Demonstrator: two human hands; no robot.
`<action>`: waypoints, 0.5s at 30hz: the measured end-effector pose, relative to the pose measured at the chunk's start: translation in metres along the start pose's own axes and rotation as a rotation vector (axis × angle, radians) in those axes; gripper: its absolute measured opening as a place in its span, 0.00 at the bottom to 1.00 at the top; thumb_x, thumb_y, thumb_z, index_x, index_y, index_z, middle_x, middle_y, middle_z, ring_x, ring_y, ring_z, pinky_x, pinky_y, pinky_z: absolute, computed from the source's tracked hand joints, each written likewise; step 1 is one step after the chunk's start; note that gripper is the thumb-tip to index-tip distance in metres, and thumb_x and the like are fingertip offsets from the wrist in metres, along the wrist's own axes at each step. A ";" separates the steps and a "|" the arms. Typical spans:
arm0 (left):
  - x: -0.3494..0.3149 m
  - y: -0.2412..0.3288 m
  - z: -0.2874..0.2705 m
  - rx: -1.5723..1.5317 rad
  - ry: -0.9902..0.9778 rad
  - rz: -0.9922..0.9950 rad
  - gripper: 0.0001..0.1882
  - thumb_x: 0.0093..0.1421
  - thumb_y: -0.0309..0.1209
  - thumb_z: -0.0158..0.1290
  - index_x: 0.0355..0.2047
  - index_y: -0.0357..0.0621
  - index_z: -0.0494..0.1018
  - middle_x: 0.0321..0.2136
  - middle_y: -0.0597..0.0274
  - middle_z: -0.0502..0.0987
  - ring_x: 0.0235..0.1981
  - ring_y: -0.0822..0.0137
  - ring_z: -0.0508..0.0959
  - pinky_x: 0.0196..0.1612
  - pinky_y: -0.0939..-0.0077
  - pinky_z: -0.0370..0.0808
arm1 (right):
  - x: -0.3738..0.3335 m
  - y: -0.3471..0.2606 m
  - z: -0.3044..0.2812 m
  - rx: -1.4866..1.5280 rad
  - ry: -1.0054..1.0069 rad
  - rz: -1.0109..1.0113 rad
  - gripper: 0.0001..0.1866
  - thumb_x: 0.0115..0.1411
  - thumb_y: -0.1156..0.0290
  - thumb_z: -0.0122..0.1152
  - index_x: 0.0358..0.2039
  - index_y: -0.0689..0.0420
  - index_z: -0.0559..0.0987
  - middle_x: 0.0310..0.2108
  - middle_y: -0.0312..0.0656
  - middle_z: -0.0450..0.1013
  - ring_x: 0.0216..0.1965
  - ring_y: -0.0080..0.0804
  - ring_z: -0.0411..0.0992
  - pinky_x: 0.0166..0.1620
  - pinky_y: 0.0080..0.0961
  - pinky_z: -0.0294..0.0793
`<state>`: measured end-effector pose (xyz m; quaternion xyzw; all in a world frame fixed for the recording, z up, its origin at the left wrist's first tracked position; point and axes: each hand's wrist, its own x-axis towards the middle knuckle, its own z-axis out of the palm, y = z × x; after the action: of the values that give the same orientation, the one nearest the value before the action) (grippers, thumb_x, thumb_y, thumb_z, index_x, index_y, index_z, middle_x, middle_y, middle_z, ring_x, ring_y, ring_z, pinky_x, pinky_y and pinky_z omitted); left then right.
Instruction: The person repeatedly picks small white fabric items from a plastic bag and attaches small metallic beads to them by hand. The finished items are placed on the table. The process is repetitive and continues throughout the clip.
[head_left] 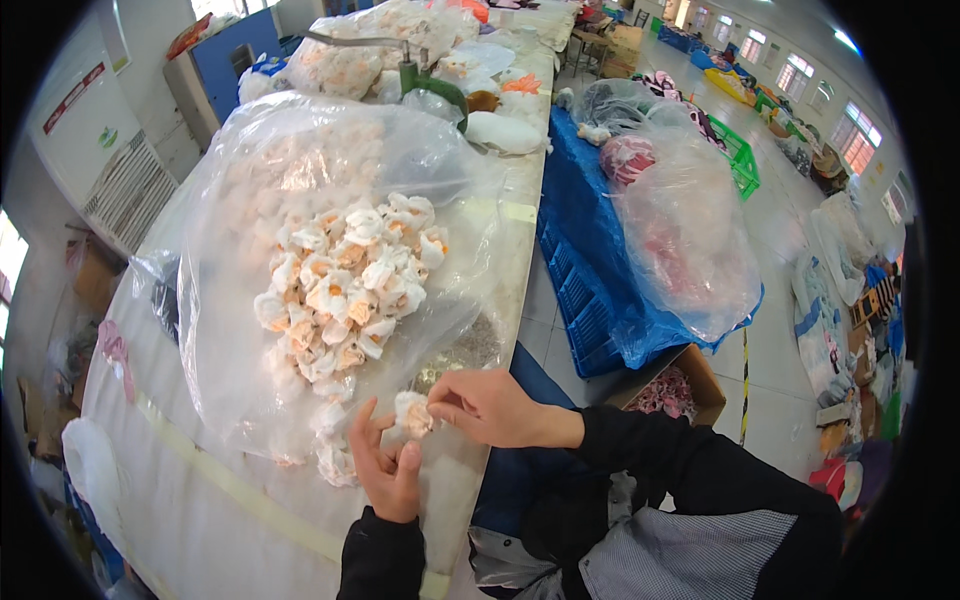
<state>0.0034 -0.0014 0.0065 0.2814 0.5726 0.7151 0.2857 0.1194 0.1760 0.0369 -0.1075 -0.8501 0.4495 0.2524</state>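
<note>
While I bend over the table (215, 530), my right hand (494, 408) has thumb and forefinger pressed together, pinching the right edge of a small fluffy white-and-peach piece (411, 414). My left hand (388, 475) stands just below and to the left of it, fingers spread and thumb apart; the piece sits so close to those fingertips that I can't tell whether they touch it. It's near the table's right edge, in front of me, between my two hands.

Just beyond lies a heap of similar pieces (350, 275), white with peach and orange patches, spilling from a big clear plastic bag (215, 340) that spreads across the tabletop. A few more trail from the heap toward my left hand. To my right, beside the table, a blue crate (578, 315) carries a clear bag with pink contents (690, 245), and near my right forearm an open cardboard box (708, 388) holds pinkish scraps (664, 392).
</note>
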 end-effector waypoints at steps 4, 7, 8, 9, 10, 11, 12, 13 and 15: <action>0.004 0.003 0.008 -0.081 -0.009 -0.084 0.42 0.60 0.33 0.59 0.73 0.43 0.55 0.50 0.57 0.73 0.25 0.79 0.69 0.24 0.86 0.62 | 0.005 -0.001 0.005 0.019 0.045 0.024 0.08 0.68 0.67 0.67 0.38 0.58 0.80 0.25 0.39 0.76 0.23 0.25 0.72 0.29 0.23 0.71; 0.005 0.004 0.008 -0.113 0.023 -0.114 0.42 0.60 0.32 0.58 0.73 0.44 0.54 0.50 0.55 0.74 0.22 0.81 0.66 0.22 0.86 0.59 | 0.006 -0.006 0.010 0.056 0.039 0.085 0.07 0.67 0.68 0.66 0.38 0.58 0.79 0.25 0.43 0.76 0.24 0.34 0.74 0.30 0.27 0.72; 0.004 0.005 0.007 -0.122 0.026 -0.137 0.42 0.60 0.32 0.58 0.73 0.44 0.54 0.50 0.55 0.74 0.22 0.81 0.66 0.22 0.86 0.59 | 0.006 -0.007 0.011 0.066 0.038 0.107 0.07 0.66 0.69 0.66 0.37 0.58 0.79 0.26 0.45 0.76 0.24 0.39 0.74 0.30 0.30 0.73; 0.005 0.005 0.006 -0.148 0.026 -0.144 0.41 0.61 0.29 0.58 0.72 0.44 0.55 0.51 0.54 0.74 0.22 0.81 0.67 0.21 0.87 0.59 | 0.006 -0.007 0.012 0.067 0.041 0.095 0.06 0.66 0.69 0.65 0.37 0.58 0.79 0.26 0.45 0.76 0.24 0.40 0.74 0.30 0.29 0.73; 0.004 0.005 0.004 -0.158 0.022 -0.150 0.40 0.62 0.26 0.58 0.72 0.44 0.54 0.51 0.55 0.73 0.26 0.80 0.69 0.25 0.86 0.63 | 0.006 -0.006 0.013 0.066 0.041 0.072 0.06 0.66 0.69 0.65 0.37 0.58 0.79 0.26 0.45 0.76 0.24 0.40 0.74 0.30 0.30 0.73; 0.004 0.005 0.002 -0.169 0.017 -0.155 0.40 0.62 0.24 0.58 0.73 0.44 0.54 0.52 0.56 0.72 0.30 0.78 0.72 0.28 0.86 0.66 | 0.005 -0.004 0.015 0.063 0.042 0.049 0.06 0.66 0.69 0.65 0.37 0.58 0.78 0.26 0.45 0.76 0.24 0.41 0.74 0.30 0.30 0.73; 0.004 0.004 0.002 -0.183 0.013 -0.160 0.40 0.63 0.22 0.58 0.73 0.44 0.53 0.53 0.56 0.70 0.35 0.77 0.75 0.32 0.85 0.70 | 0.004 -0.002 0.016 0.059 0.041 0.025 0.06 0.66 0.70 0.65 0.38 0.58 0.78 0.27 0.45 0.76 0.24 0.41 0.74 0.30 0.30 0.73; 0.005 0.002 0.003 -0.157 0.027 -0.135 0.40 0.63 0.21 0.58 0.72 0.44 0.53 0.53 0.57 0.70 0.34 0.77 0.75 0.32 0.85 0.71 | 0.005 0.000 0.017 0.041 0.049 0.004 0.07 0.67 0.69 0.66 0.38 0.58 0.79 0.26 0.43 0.76 0.24 0.36 0.74 0.29 0.28 0.72; 0.008 -0.004 0.003 -0.104 0.049 -0.084 0.39 0.63 0.20 0.58 0.72 0.43 0.54 0.53 0.57 0.69 0.33 0.77 0.75 0.32 0.85 0.71 | 0.006 0.003 0.018 0.004 0.070 -0.041 0.08 0.67 0.68 0.67 0.38 0.58 0.80 0.25 0.40 0.77 0.23 0.26 0.74 0.28 0.22 0.72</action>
<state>0.0003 0.0075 0.0042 0.2242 0.5526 0.7382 0.3154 0.1047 0.1676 0.0278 -0.1052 -0.8420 0.4418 0.2911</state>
